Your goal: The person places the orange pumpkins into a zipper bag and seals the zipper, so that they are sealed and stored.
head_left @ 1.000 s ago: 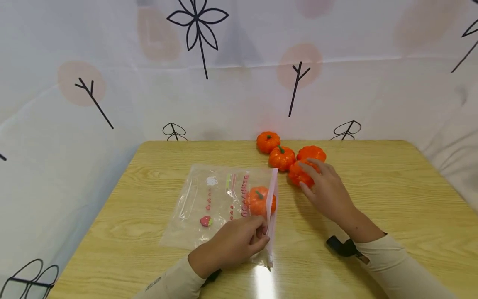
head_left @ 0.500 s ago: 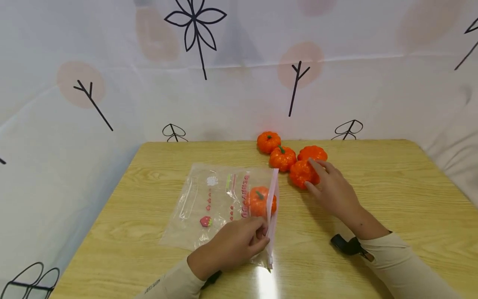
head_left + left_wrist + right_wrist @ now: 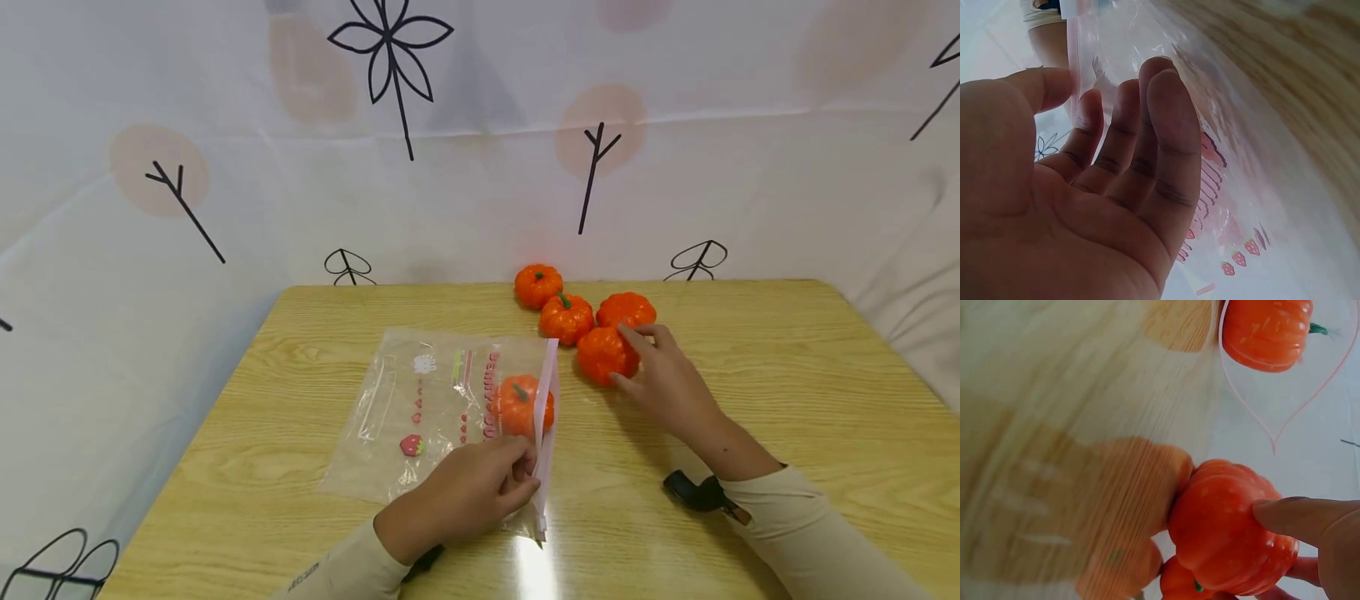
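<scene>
A clear zip bag (image 3: 442,392) with a pink slider edge (image 3: 546,400) and strawberry prints lies on the table, its mouth facing right. One toy pumpkin (image 3: 519,404) is inside, just behind the mouth, which gapes in the right wrist view. My left hand (image 3: 468,492) pinches the near part of the bag's mouth, thumb on the pink strip (image 3: 1073,56). To the right of the bag, my right hand (image 3: 667,379) grips another orange pumpkin (image 3: 603,357), thumb on one side and fingers round the other, as the right wrist view shows this pumpkin (image 3: 1229,525).
Behind the gripped pumpkin are three more: one pumpkin (image 3: 626,309) just beyond it, a second pumpkin (image 3: 566,318) to the left, a third pumpkin (image 3: 537,286) at the back edge. The wooden table (image 3: 787,358) meets a patterned white cloth (image 3: 480,200).
My right hand has lowered its fingers around the front pumpkin and shifted it slightly nearer. My left hand and the bag stay in place.
</scene>
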The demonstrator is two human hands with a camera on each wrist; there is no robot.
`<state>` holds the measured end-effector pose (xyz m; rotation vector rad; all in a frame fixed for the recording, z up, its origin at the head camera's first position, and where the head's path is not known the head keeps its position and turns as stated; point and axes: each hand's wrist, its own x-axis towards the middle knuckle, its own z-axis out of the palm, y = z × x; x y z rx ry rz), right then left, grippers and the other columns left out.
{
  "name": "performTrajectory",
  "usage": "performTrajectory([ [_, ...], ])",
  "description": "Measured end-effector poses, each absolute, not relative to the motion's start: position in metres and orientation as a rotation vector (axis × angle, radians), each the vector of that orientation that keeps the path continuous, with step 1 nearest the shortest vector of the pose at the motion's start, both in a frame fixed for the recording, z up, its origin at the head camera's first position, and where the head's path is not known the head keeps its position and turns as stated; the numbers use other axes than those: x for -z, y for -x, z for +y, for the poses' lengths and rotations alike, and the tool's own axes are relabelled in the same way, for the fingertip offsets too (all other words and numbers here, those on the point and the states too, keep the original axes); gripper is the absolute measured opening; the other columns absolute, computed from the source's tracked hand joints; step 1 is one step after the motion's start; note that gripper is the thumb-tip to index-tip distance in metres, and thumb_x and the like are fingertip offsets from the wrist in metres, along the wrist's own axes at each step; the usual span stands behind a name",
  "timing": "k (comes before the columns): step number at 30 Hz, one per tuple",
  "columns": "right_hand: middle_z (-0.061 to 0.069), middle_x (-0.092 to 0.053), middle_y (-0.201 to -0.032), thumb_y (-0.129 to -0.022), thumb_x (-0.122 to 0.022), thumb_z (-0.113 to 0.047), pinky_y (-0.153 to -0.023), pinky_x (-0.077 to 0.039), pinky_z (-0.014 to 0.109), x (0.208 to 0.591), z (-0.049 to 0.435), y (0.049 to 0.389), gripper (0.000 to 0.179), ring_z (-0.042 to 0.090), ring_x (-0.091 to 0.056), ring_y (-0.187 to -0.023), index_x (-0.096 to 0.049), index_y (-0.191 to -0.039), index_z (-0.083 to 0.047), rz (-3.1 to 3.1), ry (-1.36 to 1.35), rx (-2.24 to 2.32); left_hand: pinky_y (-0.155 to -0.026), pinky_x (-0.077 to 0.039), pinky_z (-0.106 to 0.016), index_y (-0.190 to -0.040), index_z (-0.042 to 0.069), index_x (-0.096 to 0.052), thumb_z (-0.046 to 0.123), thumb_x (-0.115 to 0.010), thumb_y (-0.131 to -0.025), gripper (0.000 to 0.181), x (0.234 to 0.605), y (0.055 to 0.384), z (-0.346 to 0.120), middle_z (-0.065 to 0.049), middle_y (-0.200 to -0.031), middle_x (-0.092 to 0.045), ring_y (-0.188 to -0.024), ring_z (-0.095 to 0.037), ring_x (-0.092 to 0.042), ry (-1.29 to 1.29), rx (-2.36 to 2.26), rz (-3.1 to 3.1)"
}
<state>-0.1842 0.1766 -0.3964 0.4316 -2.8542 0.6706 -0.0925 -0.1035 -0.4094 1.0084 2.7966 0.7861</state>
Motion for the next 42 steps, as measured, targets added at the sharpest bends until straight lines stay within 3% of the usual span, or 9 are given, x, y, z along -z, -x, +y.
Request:
performTrajectory([
  [6,0.032,-0.046,-0.133,-0.082,-0.08,-0.013,-0.08,-0.055,0.06,0.3949,0.1753,0.1813,0.067,0.045,-0.063,-0.095,-0.045,-0.139,-0.002,-2.849,-0.512,-0.666,-0.058,-0.036,-0.012,-0.094,0.022,-0.055,0.027,-0.063,-0.096,0.009,0.409,0.0927,-0.1037,0.011,-0.078,-0.053,-0.066,0.003,-0.043,-1.012,-0.781,2.797],
  [12,0.03,-0.048,-0.135,-0.083,-0.08,-0.014,-0.07,-0.057,0.05,0.3921,0.1746,0.1795,0.072,0.032,-0.064,-0.08,-0.04,-0.142,-0.003,-2.9,-0.522,-0.656,-0.058,-0.035,-0.012,-0.092,0.023,-0.054,0.028,-0.063,-0.096,0.011,0.409,0.0927,-0.1037,0.011,-0.077,-0.052,-0.066,0.003,-0.043,-1.001,-0.778,2.796],
  [18,0.03,-0.045,-0.141,-0.083,-0.077,-0.008,-0.084,-0.055,0.058,0.3931,0.1734,0.1795,0.075,0.046,-0.064,-0.104,-0.038,-0.147,-0.002,-2.905,-0.578,-0.645,-0.058,-0.035,-0.012,-0.092,0.023,-0.055,0.027,-0.063,-0.095,0.01,0.4096,0.0923,-0.1038,0.012,-0.077,-0.052,-0.065,0.003,-0.043,-1.009,-0.775,2.805],
  [21,0.028,-0.046,-0.137,-0.084,-0.077,-0.006,-0.081,-0.057,0.055,0.3939,0.1726,0.1793,0.069,0.042,-0.064,-0.098,-0.041,-0.142,-0.003,-2.896,-0.623,-0.634,-0.058,-0.035,-0.012,-0.092,0.023,-0.055,0.027,-0.063,-0.096,0.01,0.4097,0.0922,-0.1038,0.012,-0.077,-0.052,-0.066,0.003,-0.043,-1.012,-0.775,2.804],
  [23,0.028,-0.047,-0.136,-0.085,-0.076,-0.009,-0.08,-0.057,0.053,0.3942,0.1719,0.1786,0.066,0.039,-0.064,-0.094,-0.041,-0.141,-0.004,-2.889,-0.637,-0.666,-0.059,-0.036,-0.012,-0.093,0.023,-0.056,0.028,-0.063,-0.096,0.009,0.4093,0.0923,-0.1039,0.012,-0.077,-0.052,-0.066,0.003,-0.044,-1.015,-0.772,2.804],
  [31,0.021,-0.047,-0.14,-0.094,-0.067,-0.038,-0.092,-0.049,0.061,0.3955,0.1686,0.1755,0.06,0.042,-0.061,-0.108,-0.041,-0.139,-0.007,-2.929,-0.579,-0.782,-0.06,-0.036,-0.011,-0.095,0.022,-0.057,0.027,-0.063,-0.095,0.008,0.4101,0.0928,-0.104,0.013,-0.078,-0.052,-0.068,0.003,-0.044,-1.019,-0.762,2.8],
  [38,0.018,-0.05,-0.135,-0.093,-0.067,-0.043,-0.091,-0.049,0.06,0.3974,0.1681,0.1755,0.06,0.039,-0.06,-0.106,-0.039,-0.135,-0.009,-2.944,-0.555,-0.797,-0.059,-0.035,-0.012,-0.093,0.022,-0.056,0.027,-0.064,-0.096,0.009,0.4102,0.0927,-0.1039,0.012,-0.078,-0.051,-0.067,0.002,-0.043,-1.018,-0.761,2.799],
  [42,0.022,-0.049,-0.138,-0.091,-0.07,-0.042,-0.097,-0.045,0.064,0.3951,0.1675,0.175,0.069,0.043,-0.057,-0.117,-0.037,-0.14,-0.005,-2.953,-0.537,-0.848,-0.059,-0.034,-0.013,-0.092,0.022,-0.055,0.027,-0.064,-0.096,0.01,0.41,0.0926,-0.1038,0.012,-0.077,-0.049,-0.066,0.001,-0.042,-1.018,-0.748,2.804],
])
